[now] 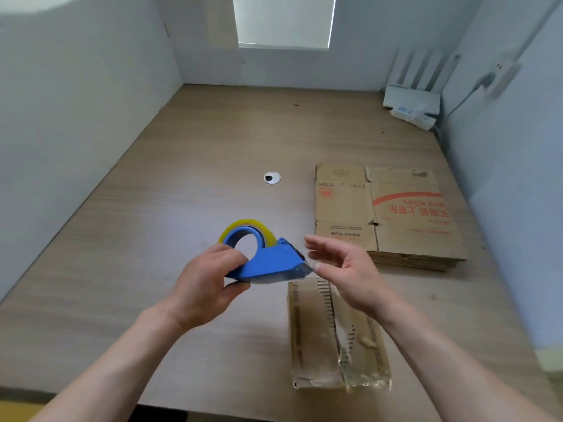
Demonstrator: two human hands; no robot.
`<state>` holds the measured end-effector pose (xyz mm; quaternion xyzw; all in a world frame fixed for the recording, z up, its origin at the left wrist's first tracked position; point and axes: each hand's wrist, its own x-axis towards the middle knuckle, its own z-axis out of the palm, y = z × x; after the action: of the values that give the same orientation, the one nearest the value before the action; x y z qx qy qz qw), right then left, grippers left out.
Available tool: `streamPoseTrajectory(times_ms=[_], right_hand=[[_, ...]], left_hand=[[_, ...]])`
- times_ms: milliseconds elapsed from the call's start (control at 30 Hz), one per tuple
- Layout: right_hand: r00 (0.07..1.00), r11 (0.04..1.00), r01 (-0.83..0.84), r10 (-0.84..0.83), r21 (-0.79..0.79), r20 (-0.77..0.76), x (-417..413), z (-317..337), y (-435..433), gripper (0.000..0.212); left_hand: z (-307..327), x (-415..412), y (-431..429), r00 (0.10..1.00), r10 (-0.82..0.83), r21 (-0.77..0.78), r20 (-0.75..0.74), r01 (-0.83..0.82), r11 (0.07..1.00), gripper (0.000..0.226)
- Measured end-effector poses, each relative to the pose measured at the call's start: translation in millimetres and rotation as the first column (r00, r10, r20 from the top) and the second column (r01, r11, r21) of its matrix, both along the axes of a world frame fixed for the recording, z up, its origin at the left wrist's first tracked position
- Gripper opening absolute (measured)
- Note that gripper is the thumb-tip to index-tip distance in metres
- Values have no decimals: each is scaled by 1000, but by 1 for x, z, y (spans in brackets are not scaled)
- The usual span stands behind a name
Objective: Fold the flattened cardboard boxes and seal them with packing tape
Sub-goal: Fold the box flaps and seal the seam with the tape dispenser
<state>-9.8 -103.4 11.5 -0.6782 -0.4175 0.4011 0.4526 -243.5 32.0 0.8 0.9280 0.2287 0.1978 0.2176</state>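
- pale wood-grain desk (189, 184) with a round silver cable grommet (272, 177)
- plain grey-white partition walls (76, 95) on 3 sides
- bright window with a white blind (283, 21) at the back
- white router with upright antennas (412, 100), far right corner

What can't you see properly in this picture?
- Head view: the near end of the taped box hides its contents.
- The right hand is blurred; whether it touches the tape dispenser is unclear.
- Print on the flat cardboard stack is too small.
- The white device in the corner is blurred.

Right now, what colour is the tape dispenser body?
Blue, in the head view: tape dispenser, gripped by the left hand.
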Motion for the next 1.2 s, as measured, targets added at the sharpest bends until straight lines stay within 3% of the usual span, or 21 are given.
streamPoseTrajectory(times_ms=[333, 367, 500, 600, 767, 900, 1033, 1200], right_hand=[[961, 990, 138, -130, 17, -244, 7, 0, 0, 76], [961, 991, 136, -132, 1, -241, 8, -1, 0, 70], [978, 991, 118, -126, -56, -165, 12, -3, 0, 9], [972, 989, 141, -147, -47, -185, 14, -7, 0, 4], [969, 978, 203, -207, -42, -137, 21, -10, -4, 11], [888, 893, 433, -446, -117, -112, 74, -15, -25, 10], [883, 871, 423, -458, -250, -103, 89, -34, -29, 9], [880, 846, 424, -469, -324, -73, 85, -61, -29, 14]], left_hand=[[10, 8, 3, 989, -143, -10, -33, 142, 990, 26], [10, 8, 4, 988, -149, -16, -40, 148, 989, 26], [11, 8, 6, 988, -145, -38, -46, 144, 989, 24], [13, 10, 9, 991, -132, -55, -24, 131, 990, 18], [16, 21, 22, 998, -47, -272, -30, 38, 962, 42], [12, 12, 56, 983, 74, -438, -166, -141, 888, 54], [4, 24, 71, 940, 83, -550, -332, -264, 792, 49], [-5, 30, 74, 899, 65, -572, -433, -330, 751, 44]])
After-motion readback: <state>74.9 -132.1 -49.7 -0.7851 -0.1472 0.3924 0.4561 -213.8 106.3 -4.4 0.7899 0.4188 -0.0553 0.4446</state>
